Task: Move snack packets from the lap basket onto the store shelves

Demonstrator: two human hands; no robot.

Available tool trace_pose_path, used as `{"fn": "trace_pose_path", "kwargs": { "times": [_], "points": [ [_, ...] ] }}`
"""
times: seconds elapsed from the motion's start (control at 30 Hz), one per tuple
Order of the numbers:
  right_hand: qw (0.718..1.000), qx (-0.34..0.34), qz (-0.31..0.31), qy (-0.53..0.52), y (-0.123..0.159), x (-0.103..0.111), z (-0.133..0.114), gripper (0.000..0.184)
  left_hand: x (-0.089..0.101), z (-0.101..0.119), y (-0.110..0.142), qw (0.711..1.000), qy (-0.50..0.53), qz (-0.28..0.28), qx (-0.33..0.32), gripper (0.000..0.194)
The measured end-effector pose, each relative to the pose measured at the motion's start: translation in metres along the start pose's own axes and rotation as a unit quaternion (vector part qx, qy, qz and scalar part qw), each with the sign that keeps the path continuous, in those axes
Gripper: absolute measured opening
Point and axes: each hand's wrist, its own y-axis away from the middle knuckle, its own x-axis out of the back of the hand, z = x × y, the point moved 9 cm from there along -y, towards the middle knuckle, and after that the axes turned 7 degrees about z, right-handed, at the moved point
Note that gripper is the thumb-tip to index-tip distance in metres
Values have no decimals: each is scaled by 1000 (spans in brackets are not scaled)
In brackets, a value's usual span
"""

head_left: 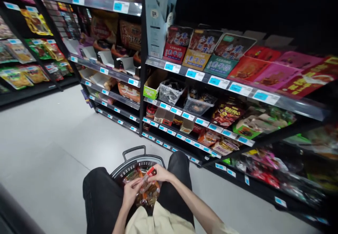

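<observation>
A black shopping basket point(126, 168) with a grey handle sits on the floor between my knees, holding several snack packets. Above it, my left hand point(131, 192) and my right hand point(159, 173) pinch the two ends of a small red snack packet point(148, 177). Both hands have their fingers closed on it. My legs in black trousers flank the basket.
Store shelves point(237, 89) with blue price tags run along the right, stocked with snack packets, boxes and clear tubs. More racks of packets stand at the far left. Grey floor point(52, 135) stretches ahead and to the left.
</observation>
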Motion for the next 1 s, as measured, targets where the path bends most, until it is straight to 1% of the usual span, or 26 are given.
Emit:
{"fn": "trace_pose_path", "kwargs": {
  "times": [0.07, 0.1, 0.17, 0.23, 0.3, 0.37, 0.47, 0.53, 0.57, 0.63, 0.73, 0.87, 1.0],
  "points": [
    [997, 12, -17, 71, -8, 1, -7, 38, -1, -1, -1, 1000, 18, 1, 8, 56],
    [992, 32, -16, 117, -13, 3, -14, 35, -1, -1, -1, 1000, 28, 2, 9, 57],
    [973, 87, -8, 215, -23, 9, -34, 23, 0, 0, -3, 999, 48, 11, 6, 60],
    [948, 132, 8, 289, -35, 22, -59, 14, 5, 0, -6, 997, 67, 31, 2, 63],
    [929, 157, 42, 332, -51, 45, -90, 18, 10, -2, -7, 995, 80, 55, 6, 63],
    [910, 186, 97, 358, -69, 75, -128, 22, 12, -6, -8, 995, 79, 66, 14, 59],
    [873, 219, 174, 399, -101, 124, -181, 27, 8, -11, -6, 998, 43, 48, 15, 50],
    [842, 230, 216, 438, -123, 151, -208, 31, 3, -12, -3, 999, 6, 31, 5, 43],
    [827, 226, 233, 458, -133, 163, -216, 32, 1, -12, -2, 1000, -9, 26, -1, 40],
    [804, 203, 256, 497, -154, 183, -226, 34, 0, -11, 0, 999, -28, 28, -14, 35],
    [775, 165, 263, 550, -178, 199, -227, 35, 1, -9, 2, 998, -39, 34, -19, 30],
    [727, 141, 289, 606, -195, 209, -227, 37, -1, -6, 2, 998, -55, 17, -13, 31],
    [682, 147, 304, 649, -202, 212, -234, 35, -4, -8, 2, 999, -34, 12, -6, 31]
  ]
}}
